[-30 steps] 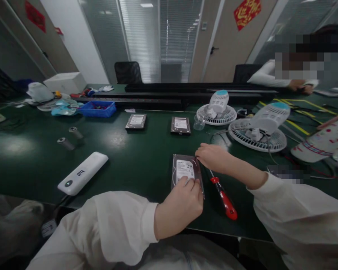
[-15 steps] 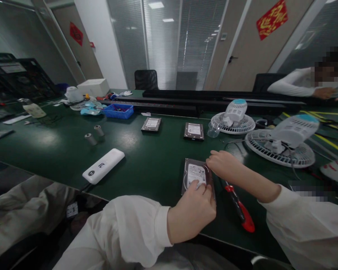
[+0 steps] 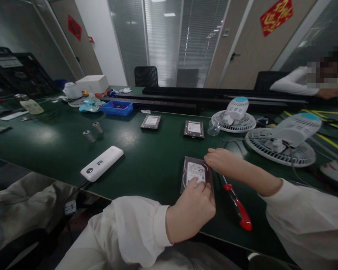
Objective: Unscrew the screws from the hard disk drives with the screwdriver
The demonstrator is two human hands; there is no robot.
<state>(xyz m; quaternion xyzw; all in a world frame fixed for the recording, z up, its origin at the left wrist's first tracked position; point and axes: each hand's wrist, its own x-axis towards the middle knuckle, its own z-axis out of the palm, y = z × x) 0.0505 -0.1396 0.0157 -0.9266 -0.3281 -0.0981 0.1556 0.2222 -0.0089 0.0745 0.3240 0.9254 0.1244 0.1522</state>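
A hard drive (image 3: 196, 169) with a white label lies flat on the green table near its front edge. My left hand (image 3: 192, 210) is closed on its near part, with a finger on the label and the others curled toward the right side. At the drive's far right corner, my right hand (image 3: 218, 160) has its fingers pinched together; whatever is between them is hidden. Beneath my right forearm lies a screwdriver (image 3: 236, 206) with a red and black handle, touched by neither hand. Two more hard drives, one left (image 3: 151, 122) and one right (image 3: 194, 128), rest farther back.
White fan heads (image 3: 280, 148) and a clear plastic cup (image 3: 213, 128) stand on the right. To the left are a white power bank (image 3: 102, 163), two metal cylinders (image 3: 97, 127) and a blue tray (image 3: 117, 108). Another person (image 3: 291, 80) sits at far right.
The camera view has shifted slightly. Both hands stay at the hard drive in nearly the same pose, and the screwdriver lies where it was.
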